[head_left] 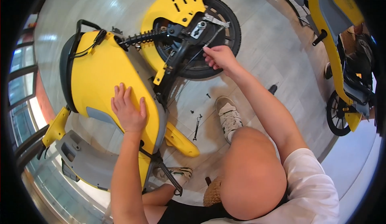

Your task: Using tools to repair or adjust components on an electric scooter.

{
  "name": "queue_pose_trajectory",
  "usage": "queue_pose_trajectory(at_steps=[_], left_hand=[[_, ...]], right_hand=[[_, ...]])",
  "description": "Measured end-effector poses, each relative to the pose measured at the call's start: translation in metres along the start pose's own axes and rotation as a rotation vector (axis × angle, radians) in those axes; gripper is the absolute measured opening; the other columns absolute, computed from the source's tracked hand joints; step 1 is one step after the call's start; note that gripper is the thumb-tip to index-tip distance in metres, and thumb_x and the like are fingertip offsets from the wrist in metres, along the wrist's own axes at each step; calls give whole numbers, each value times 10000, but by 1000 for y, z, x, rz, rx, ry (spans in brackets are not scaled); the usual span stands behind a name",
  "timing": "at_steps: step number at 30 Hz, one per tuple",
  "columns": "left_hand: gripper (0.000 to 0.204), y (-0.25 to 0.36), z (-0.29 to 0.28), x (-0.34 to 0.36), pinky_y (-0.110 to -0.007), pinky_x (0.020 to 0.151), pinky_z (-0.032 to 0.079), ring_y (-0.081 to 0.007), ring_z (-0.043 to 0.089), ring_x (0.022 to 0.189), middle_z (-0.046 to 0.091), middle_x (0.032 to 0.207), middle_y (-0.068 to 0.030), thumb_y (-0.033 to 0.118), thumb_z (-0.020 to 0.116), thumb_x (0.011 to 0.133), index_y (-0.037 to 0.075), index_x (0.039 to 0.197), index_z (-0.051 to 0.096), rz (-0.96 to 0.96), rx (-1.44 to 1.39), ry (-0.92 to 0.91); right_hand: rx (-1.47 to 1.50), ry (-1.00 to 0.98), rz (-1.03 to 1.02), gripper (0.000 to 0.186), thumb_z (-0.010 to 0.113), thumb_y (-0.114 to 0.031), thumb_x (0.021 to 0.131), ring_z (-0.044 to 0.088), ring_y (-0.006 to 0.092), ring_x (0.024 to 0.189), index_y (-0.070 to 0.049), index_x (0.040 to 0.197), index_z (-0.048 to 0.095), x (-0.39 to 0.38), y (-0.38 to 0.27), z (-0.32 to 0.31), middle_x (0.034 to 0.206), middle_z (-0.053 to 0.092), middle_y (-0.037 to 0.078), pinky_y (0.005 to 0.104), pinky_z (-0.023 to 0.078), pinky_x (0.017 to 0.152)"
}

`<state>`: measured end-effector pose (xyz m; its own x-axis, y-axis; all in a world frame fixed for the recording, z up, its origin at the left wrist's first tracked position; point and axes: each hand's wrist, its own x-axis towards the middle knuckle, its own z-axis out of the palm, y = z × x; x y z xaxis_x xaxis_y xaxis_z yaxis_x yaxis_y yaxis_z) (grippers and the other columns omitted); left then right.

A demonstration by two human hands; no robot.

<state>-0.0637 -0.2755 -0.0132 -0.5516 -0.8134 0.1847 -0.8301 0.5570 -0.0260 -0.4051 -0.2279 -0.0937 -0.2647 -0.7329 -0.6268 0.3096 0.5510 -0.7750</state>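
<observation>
- Yellow scooter (96, 63): one, apparently lying on its side, filling the left of my view.
- Left hand (129, 109): open, fingers spread, palm down on the scooter's side panel; I judge it to be steadying the body.
- Shock absorber (150, 37): one, black-coiled, between the body and the wheel.
- Yellow piece (183, 141): one, elongated, beside the scooter; whether it is attached, I cannot tell.
- Wrench (196, 128): one, on the floor, not in use.
- Small dark fasteners (208, 96): two clearly separate on the floor; a possible third touches the wrench's upper end.
- Thin cable (195, 57): one, crossing the rear wheel (235, 31) to the fingertips of the right hand.
- Slim coil spring (217, 34): one, slanting from a metal lever down to the same fingertips.
- Right hand (219, 58): closed in a pinch on the cable where it meets the spring. The step in hand seems to be handling this linkage; the next move calls for a firm grip and a pull in line with the cable.
- Shoes (228, 113): two, worn, one forward.
- Black object (273, 89): one, small, on the floor; kind unclear.
- Second scooter (333, 13): one, yellow and grey, well apart.
</observation>
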Motion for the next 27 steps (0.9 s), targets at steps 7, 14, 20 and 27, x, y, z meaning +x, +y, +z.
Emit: queue_pose_trajectory(at_steps=[7,14,20,27], left_hand=[[472,1,-2,-1,-457,1111,197,-312,324,1366,414,1418,-145,292,579,868,62,1266,473,5,-31,7],[471,-2,-2,-3,-453,1113,194,-307,319,1370,417,1414,-138,299,578,868,63,1262,478,-4,-40,2],[472,0,-1,-1,-458,1114,194,-309,321,1368,416,1413,-137,302,580,865,59,1257,481,-5,-52,5],[474,-6,-4,-4,-463,1110,203,-310,326,1362,416,1411,-137,287,594,857,57,1255,477,-5,-19,2]], right_hand=[[378,0,34,232,596,-247,932,514,95,563,-19,956,631,0,17,17,776,606,31,221,413,494],[685,27,64,148,643,-149,891,482,93,592,-27,972,625,2,20,25,786,570,22,237,382,514],[829,62,-3,169,699,-173,860,455,96,556,-45,879,591,10,28,35,730,536,12,243,356,499],[791,130,-33,151,659,-193,895,433,84,545,-51,877,613,15,33,50,682,508,-12,241,350,510]])
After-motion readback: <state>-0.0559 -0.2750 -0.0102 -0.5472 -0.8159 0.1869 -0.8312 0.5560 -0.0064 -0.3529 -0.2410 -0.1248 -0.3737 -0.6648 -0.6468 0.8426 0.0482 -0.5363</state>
